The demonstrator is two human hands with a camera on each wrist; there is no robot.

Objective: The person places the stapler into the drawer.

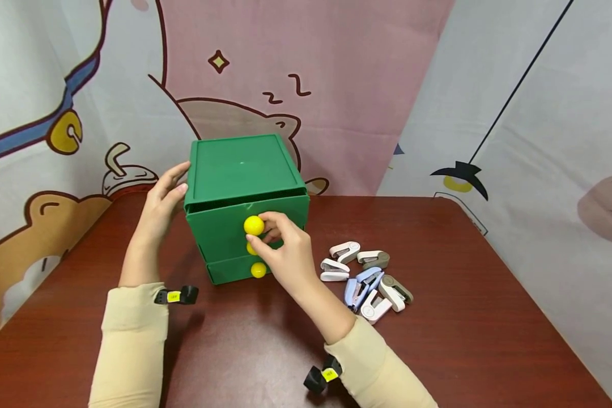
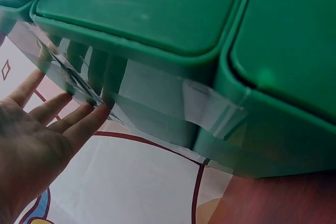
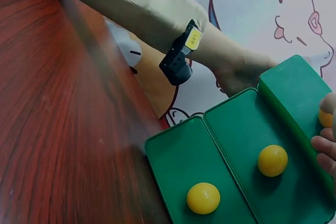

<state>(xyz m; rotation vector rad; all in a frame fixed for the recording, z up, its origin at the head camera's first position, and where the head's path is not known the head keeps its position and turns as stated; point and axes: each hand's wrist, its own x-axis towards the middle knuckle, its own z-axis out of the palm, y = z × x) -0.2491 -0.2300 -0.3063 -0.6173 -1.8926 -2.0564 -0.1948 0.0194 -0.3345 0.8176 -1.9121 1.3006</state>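
Note:
A green drawer box (image 1: 239,167) stands on the table, its front carrying three round yellow knobs. My right hand (image 1: 292,255) pinches the top knob (image 1: 254,225) between thumb and fingers. The top drawer (image 3: 296,90) juts out past the two lower fronts, and a dark gap shows above it in the head view. Below are the middle knob (image 3: 272,160), partly covered by my hand in the head view, and the bottom knob (image 1: 258,270). With fingers extended, my left hand (image 1: 159,201) rests against the box's left side; those fingers (image 2: 84,121) touch its clear side panel.
Several small staplers (image 1: 369,277) in white, blue and grey-brown lie in a cluster right of the box. The brown wooden table (image 1: 464,317) meets a cartoon-printed curtain (image 1: 357,102) behind. Each wrist wears a black strap camera (image 1: 322,375).

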